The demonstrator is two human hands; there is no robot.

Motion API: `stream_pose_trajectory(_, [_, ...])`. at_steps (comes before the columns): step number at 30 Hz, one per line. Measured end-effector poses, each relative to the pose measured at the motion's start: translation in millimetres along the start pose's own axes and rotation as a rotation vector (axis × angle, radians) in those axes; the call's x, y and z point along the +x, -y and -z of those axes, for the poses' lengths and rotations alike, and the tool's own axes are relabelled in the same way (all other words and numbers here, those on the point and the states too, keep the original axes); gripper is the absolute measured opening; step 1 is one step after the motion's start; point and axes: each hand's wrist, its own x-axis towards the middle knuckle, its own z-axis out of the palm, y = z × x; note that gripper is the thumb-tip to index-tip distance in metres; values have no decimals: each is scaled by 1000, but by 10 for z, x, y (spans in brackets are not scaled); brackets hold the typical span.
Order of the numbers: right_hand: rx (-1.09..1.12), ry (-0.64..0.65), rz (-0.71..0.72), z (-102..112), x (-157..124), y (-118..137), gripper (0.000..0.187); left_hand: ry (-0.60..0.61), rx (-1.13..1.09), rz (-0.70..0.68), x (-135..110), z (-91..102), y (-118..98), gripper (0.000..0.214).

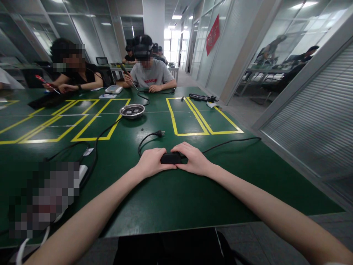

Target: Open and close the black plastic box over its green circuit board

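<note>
Between my two hands a black power adapter brick [170, 158] lies at the green table's surface. My left hand [150, 162] is closed around its left end, thumb in front and fingers behind. From the right, my right hand [193, 159] grips the other end the same way. A black cord with a plug [158, 134] curls out behind my left hand, its prongs pointing right. Another black cable [234, 142] runs from the adapter's right side toward the table's right edge.
A metal bowl [132, 111] with small metal parts stands ahead on the left. Yellow tape [191, 134] marks rectangles on the table [154, 206]. Beyond lies a folded black tripod [202, 98]. Two people sit opposite, each holding a screwdriver. Cables and a blurred object lie at left.
</note>
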Motion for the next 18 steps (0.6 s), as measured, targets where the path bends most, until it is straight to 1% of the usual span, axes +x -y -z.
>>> stream_pose_trajectory(2, [3, 29, -51, 20, -12, -38, 49, -11, 20, -26, 6, -5, 17, 52])
stream_pose_trajectory(3, [13, 51, -82, 30, -19, -58, 50, -17, 36, -41, 10, -5, 24, 54])
stream_pose_trajectory(4, [25, 71, -111, 39, -27, -75, 48, -21, 55, -52, 16, -4, 29, 55])
stream_pose_trajectory(6, [49, 82, -151, 49, -39, -88, 36, -29, 89, -68, 28, 2, 30, 57])
stream_pose_trajectory(9, [68, 36, -166, 50, -48, -47, 25, -39, 105, -119, 39, 19, 19, 56])
stream_pose_trajectory(11, [70, 9, -154, 49, -50, -1, 21, -54, 91, -170, 39, 32, 16, 53])
stream_pose_trajectory(14, [51, 2, -113, 60, -47, 51, 19, -98, 87, -254, 34, 46, 31, 53])
stream_pose_trajectory(18, [-16, -25, -17, 88, -40, 70, 16, -205, 204, -336, 30, 45, 56, 58])
